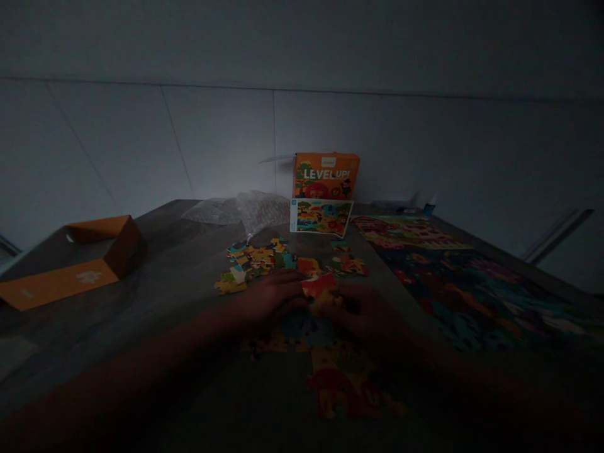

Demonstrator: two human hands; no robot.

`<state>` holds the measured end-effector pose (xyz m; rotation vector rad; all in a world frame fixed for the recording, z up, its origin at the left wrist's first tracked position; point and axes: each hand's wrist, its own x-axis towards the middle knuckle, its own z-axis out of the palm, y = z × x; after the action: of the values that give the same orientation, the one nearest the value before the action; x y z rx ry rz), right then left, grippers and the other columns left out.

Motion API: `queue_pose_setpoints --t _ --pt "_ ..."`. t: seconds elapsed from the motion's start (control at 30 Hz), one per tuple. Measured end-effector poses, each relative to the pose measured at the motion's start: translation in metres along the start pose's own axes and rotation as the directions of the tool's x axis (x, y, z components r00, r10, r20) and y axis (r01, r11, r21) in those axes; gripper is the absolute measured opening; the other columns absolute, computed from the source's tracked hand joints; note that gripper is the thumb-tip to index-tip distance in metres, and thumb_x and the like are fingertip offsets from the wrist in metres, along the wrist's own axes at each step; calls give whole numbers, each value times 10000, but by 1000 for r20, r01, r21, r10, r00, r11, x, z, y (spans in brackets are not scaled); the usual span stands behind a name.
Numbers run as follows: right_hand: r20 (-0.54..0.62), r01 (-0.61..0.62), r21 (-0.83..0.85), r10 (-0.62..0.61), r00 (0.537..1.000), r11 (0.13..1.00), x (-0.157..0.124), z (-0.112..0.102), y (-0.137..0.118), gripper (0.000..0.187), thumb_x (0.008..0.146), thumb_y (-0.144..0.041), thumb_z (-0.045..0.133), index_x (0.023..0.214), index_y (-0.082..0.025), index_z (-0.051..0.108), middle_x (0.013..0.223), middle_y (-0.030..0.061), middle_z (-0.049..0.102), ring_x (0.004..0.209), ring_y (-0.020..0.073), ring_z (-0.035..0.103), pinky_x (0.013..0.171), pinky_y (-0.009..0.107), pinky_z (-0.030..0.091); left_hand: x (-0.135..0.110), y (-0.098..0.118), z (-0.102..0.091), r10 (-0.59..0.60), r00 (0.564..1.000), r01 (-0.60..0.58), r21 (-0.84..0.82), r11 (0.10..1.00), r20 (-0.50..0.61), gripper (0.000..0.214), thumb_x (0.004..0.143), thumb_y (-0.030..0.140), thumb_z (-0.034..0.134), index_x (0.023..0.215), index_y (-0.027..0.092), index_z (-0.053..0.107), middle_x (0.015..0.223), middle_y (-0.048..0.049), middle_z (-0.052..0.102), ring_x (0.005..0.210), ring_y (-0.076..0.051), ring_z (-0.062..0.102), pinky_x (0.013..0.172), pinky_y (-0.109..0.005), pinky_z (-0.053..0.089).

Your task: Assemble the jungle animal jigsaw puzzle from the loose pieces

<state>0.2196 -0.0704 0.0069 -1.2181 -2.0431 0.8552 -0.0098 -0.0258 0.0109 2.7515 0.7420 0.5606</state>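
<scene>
A red-and-yellow jigsaw puzzle piece [321,286] is held up between my two hands. My left hand [274,296] reaches in from the left, its fingers closed at the piece's left edge. From the other side, my right hand [365,308] pinches the piece's lower right part. Below the hands lies a partly joined puzzle section [309,330] in blue and yellow. Nearer to me, joined pieces with a red lion [337,390] adjoin it. Loose puzzle pieces [257,259] are heaped just beyond my left hand. The dim light blurs finger details.
An orange "LEVEL UP!" box [326,173] stands at the back, a picture card [321,217] leaning before it. Bubble wrap [255,211] lies to its left. At far left sits an orange box tray [61,283]. Assembled puzzles [472,289] cover the right side. More pieces [352,264] lie beyond my right hand.
</scene>
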Motion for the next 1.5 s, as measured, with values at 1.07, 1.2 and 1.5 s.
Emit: queue_pose_setpoints --t 1.07,1.2,1.5 --pt "161 86 16 -88 983 996 15 2 5 340 923 -428 508 724 -170 605 665 -10 533 590 114 436 526 234 314 -5 2 3 -175 976 166 -82 983 -128 402 963 347 473 1347 237 516 1384 -69 579 1250 -234 550 1081 -416 421" --pt "187 108 -38 -99 977 993 15 2 7 353 938 -441 479 754 -173 618 699 2 579 602 120 468 537 236 331 -7 2 3 -191 979 185 -84 979 -67 464 968 337 463 1425 263 434 1441 -57 529 1295 -231 514 1103 -422 395" --pt "187 139 -52 -127 974 989 14 1 5 375 939 -442 487 755 -148 629 692 0 586 602 109 460 536 233 315 -6 5 2 -141 985 129 -122 984 -96 434 978 319 452 1408 259 463 1406 -65 554 1253 -226 543 1070 -388 432"
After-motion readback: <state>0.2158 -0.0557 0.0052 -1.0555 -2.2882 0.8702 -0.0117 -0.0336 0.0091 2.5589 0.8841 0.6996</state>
